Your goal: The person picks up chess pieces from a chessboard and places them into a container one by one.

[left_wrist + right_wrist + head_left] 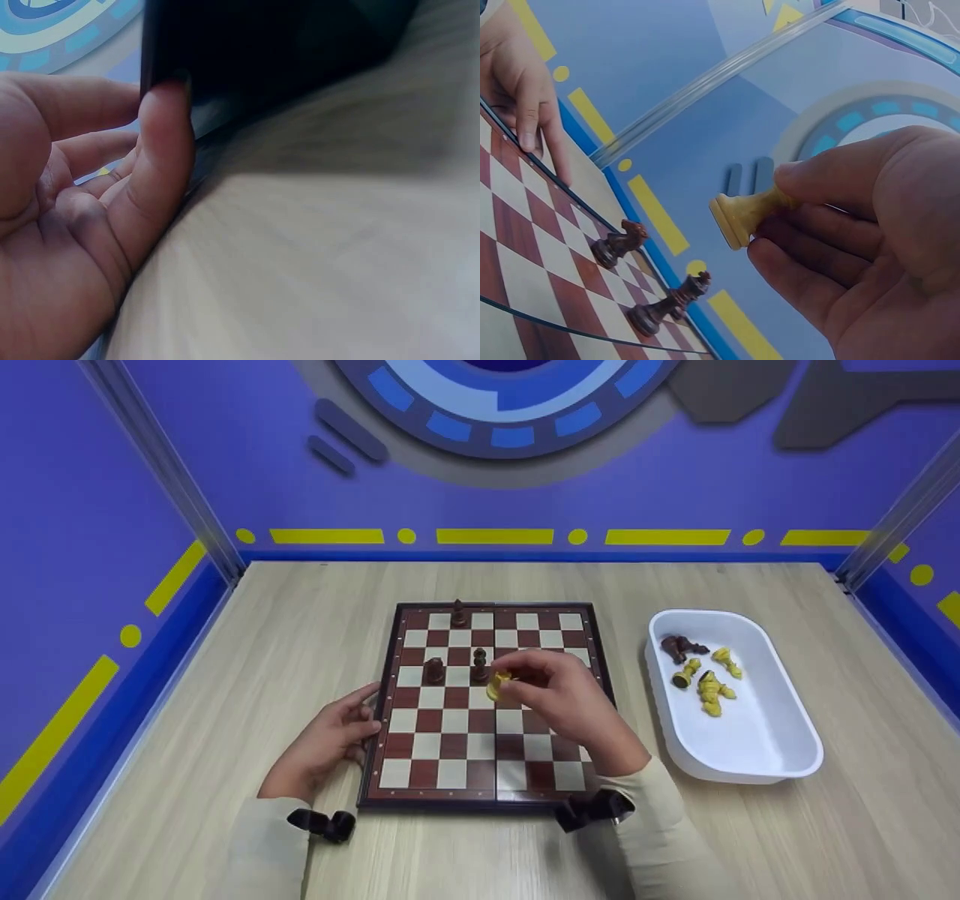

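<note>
My right hand (pixel 566 697) pinches a yellow chess piece (pixel 742 217) between thumb and fingers, above the middle of a chessboard (pixel 412 765). In the right wrist view its wide base points away from the palm; its top is hidden in the grip. My left hand (pixel 326 739) rests against the board's left edge, thumb and index fingertips touching the rim, as the left wrist view also shows. A dark knight (pixel 434 670) and a tall dark piece (pixel 480 667) stand upright on the board near the held piece. Another dark piece (pixel 458 615) stands at the far row.
A white plastic tray (pixel 780 742) stands right of the board, holding several yellow pieces (pixel 709 694) and some dark ones (pixel 679 647) lying on their sides. The pale wooden table (pixel 300 645) is bordered by blue and yellow panels (pixel 495 510) at the back and sides.
</note>
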Tool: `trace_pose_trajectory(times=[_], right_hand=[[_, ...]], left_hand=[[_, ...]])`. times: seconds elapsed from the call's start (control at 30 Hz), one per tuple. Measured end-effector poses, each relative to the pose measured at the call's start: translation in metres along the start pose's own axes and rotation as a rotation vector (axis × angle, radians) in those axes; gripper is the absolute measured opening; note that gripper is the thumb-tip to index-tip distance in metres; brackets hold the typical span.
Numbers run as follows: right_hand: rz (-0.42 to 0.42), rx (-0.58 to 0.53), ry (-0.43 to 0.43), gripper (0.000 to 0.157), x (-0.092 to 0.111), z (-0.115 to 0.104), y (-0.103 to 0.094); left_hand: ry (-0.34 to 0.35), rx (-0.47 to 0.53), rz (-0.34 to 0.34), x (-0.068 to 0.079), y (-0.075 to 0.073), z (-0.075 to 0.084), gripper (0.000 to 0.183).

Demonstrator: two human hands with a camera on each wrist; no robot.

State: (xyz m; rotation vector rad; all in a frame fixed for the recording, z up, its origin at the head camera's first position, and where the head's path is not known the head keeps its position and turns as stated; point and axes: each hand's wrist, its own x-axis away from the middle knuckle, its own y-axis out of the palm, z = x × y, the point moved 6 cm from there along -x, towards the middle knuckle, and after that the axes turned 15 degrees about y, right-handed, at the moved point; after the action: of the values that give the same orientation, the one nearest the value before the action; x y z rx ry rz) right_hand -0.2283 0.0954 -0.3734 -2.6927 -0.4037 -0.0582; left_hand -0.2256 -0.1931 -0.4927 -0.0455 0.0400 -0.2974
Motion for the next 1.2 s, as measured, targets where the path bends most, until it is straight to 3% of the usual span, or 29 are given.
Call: trace_pose_trajectory(times=[0.6, 0.77, 1.2], right_hand=[[0.015, -0.015, 0.009, 0.022, 0.003, 0.002, -0.034], [0.044, -0.04, -0.012, 0.024, 0.007, 0.0, -0.046], [0.126, -0.084, 0.039, 0.026, 0.009, 0.011, -0.077]], left_hand=[[-0.002, -0.012, -0.014, 0.001, 0.001, 0.002, 0.064], [-0.008, -0.012, -0.007, 0.0, 0.001, 0.002, 0.064], [-0.025, 0.006, 0.009, 0.001, 0.0, -0.001, 0.065]])
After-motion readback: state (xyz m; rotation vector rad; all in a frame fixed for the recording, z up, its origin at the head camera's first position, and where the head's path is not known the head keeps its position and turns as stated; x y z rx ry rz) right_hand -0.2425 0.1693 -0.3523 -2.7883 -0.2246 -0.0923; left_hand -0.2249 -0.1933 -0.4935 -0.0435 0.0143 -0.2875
